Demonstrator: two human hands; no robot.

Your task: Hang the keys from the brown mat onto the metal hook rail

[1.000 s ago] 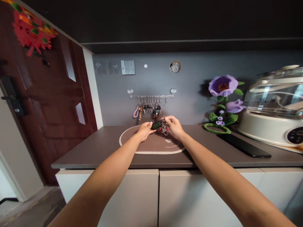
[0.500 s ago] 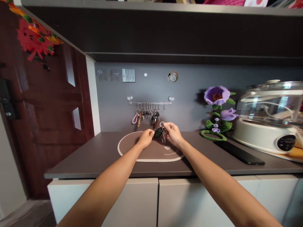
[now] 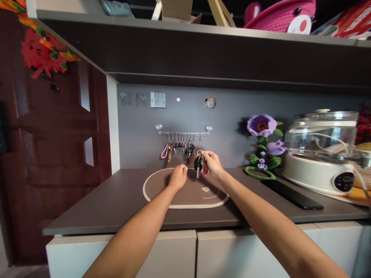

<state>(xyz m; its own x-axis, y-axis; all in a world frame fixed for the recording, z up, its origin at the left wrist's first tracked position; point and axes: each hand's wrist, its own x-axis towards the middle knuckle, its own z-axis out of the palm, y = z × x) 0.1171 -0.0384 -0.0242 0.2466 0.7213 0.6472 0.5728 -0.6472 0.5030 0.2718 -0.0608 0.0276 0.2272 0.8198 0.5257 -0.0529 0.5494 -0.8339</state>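
Pinched by its ring, a bunch of keys (image 3: pixel 198 165) with dark fobs and a small red piece hangs from my right hand (image 3: pixel 212 162), just in front of the wall. My left hand (image 3: pixel 178 176) is a little to the left, fingers curled closed, apart from the keys and above the mat (image 3: pixel 162 193). I see nothing in it, though its fingertips are partly hidden. Behind both hands, a clear hook rail (image 3: pixel 184 133) is fixed to the wall with several key rings (image 3: pixel 185 148) on its hooks. Its right end has bare hooks.
On the counter (image 3: pixel 116 210), right of the mat, lie a black phone (image 3: pixel 292 195) and a purple crocheted flower (image 3: pixel 262 125). A white steamer-like appliance (image 3: pixel 315 173) stands farther right. A dark shelf (image 3: pixel 203 58) overhangs the counter; a brown door (image 3: pixel 58 154) is at left.
The keys, earlier fanned toward my left fingers, now hang straight down from my right hand. My left hand has drawn slightly away. The view has tilted up, showing more of the shelf.
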